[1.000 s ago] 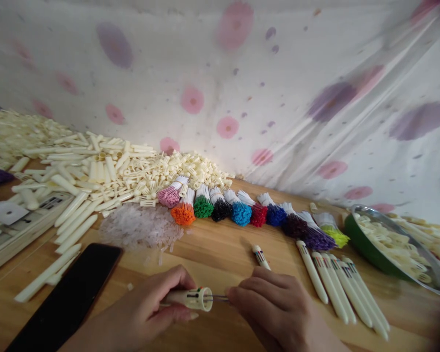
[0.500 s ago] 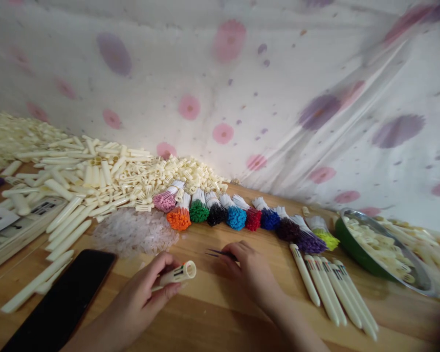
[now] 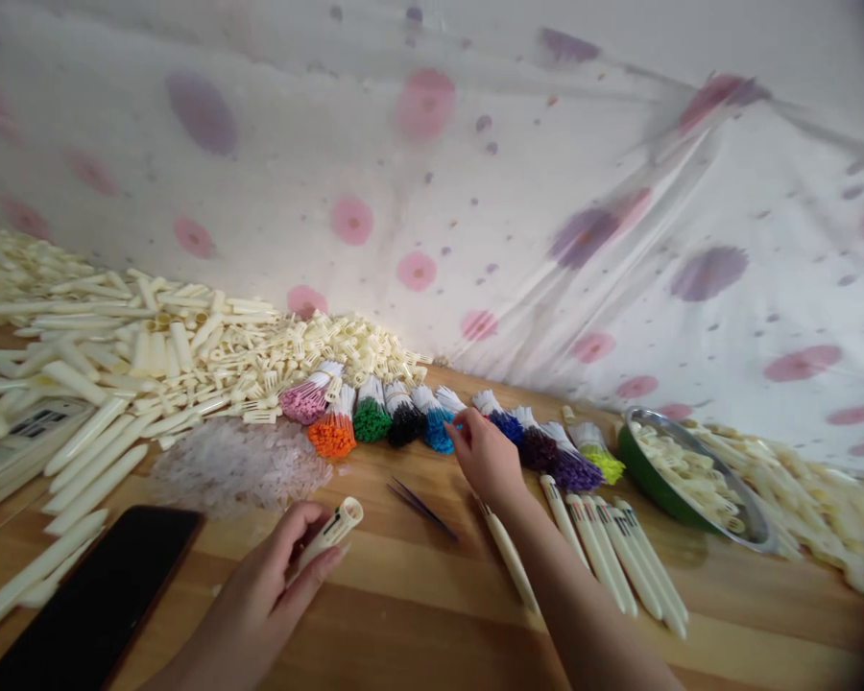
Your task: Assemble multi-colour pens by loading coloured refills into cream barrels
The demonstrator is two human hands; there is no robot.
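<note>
Our left hand clamped on pen barrel | our right hand over refill bundles, grip hidden, cannot tell | tweezers lying between on table

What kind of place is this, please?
Probably a small home workshop for assembling multicolour pens: heaps of cream barrels, bundles of coloured refills and a row of finished pens lie on a wooden table; the left hand holds one barrel.
</note>
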